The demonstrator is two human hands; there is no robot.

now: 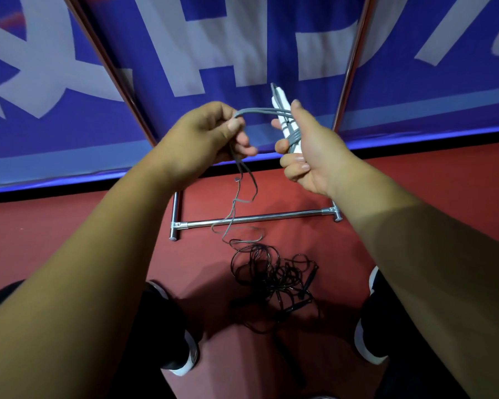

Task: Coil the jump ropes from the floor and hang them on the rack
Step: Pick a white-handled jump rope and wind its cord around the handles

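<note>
Early going, I judge: the right hand grips the white handles with a few turns of grey rope wound round them; the left hand pinches that rope, its tail trailing to the floor; the black rope lies tangled just before the rack; none seen hung.

a blue banner with big white lettering is hanging along the back, filling the upper part of the view. a black strip is running under its lower edge, where it is meeting the red floor. two dark shoes with white soles, one at the left and one at the right, are standing apart on that floor.
</note>
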